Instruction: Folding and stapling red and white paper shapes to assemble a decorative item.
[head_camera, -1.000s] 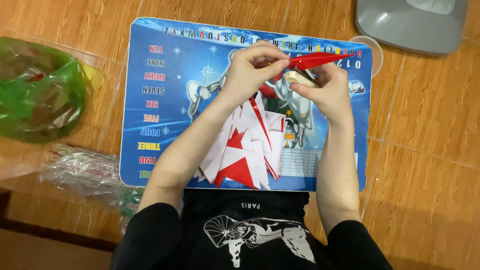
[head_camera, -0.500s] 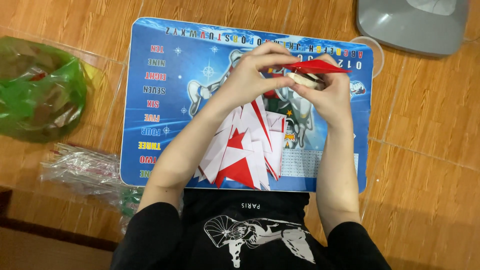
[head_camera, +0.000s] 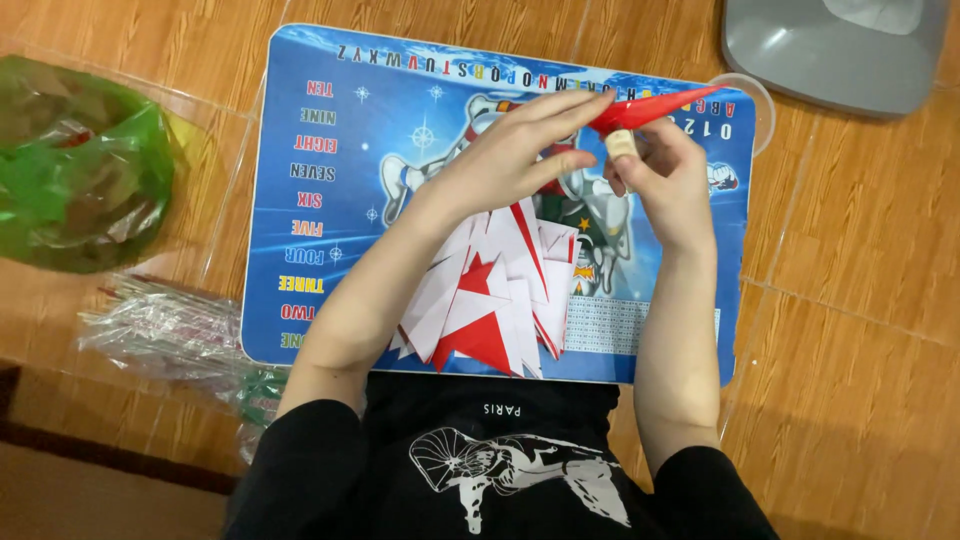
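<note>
Both hands work a pointed red paper piece (head_camera: 650, 106) held above the far right part of the blue printed mat (head_camera: 330, 220): the left hand (head_camera: 505, 150) pinches its near end with extended fingers, and the right hand (head_camera: 668, 180) grasps it from below, a taped fingertip against the fold. The crease would be best pressed flat along its whole length with the tip kept aligned. Room is tight near side, where a pile of red-and-white folded papers (head_camera: 490, 295) lies; the clear cup (head_camera: 752, 95) and grey tray (head_camera: 835, 45) crowd the far right, plastic bags the left.
</note>
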